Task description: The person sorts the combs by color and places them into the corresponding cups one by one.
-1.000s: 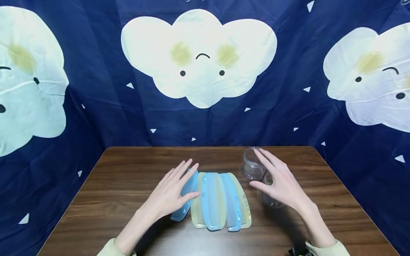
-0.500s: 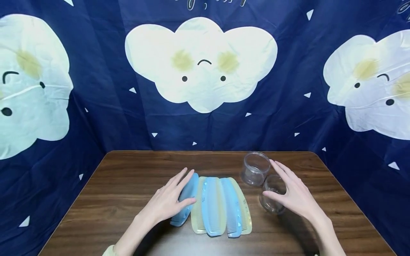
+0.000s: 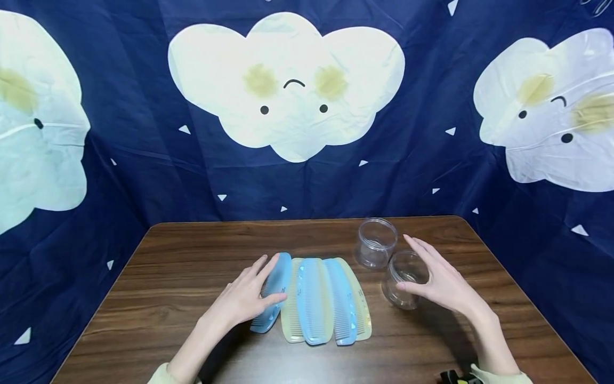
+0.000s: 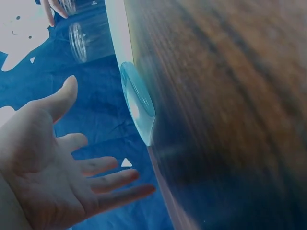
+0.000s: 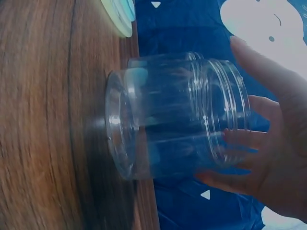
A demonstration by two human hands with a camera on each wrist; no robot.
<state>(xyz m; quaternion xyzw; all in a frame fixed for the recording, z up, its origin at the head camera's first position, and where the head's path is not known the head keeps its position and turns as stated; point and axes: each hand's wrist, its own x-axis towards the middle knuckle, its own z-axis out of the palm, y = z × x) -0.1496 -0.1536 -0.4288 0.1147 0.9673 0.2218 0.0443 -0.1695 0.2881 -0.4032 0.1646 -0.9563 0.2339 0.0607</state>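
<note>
Several blue and pale yellow combs (image 3: 315, 301) lie side by side and overlapping on the wooden table. My left hand (image 3: 242, 293) is held with its fingers spread above the left end of the row, overlapping the leftmost blue comb (image 3: 271, 304) in the head view; it holds nothing. To the right stand two clear plastic jars without lids, a rear jar (image 3: 376, 245) and a front jar (image 3: 400, 280). My right hand (image 3: 443, 285) hovers by the front jar's upper rim, thumb and fingers apart around its right side. In the right wrist view this threaded rim (image 5: 225, 112) overlaps the fingers.
The wooden table (image 3: 192, 256) ends at a rounded back edge. Behind and beside it hangs a dark blue cloth (image 3: 307, 192) printed with white clouds. A black strap (image 3: 458, 377) shows near the right sleeve.
My right hand has moved right and lower, from over both jars to beside the front one. My left hand has drawn slightly left and down. Combs and jars stay in place.
</note>
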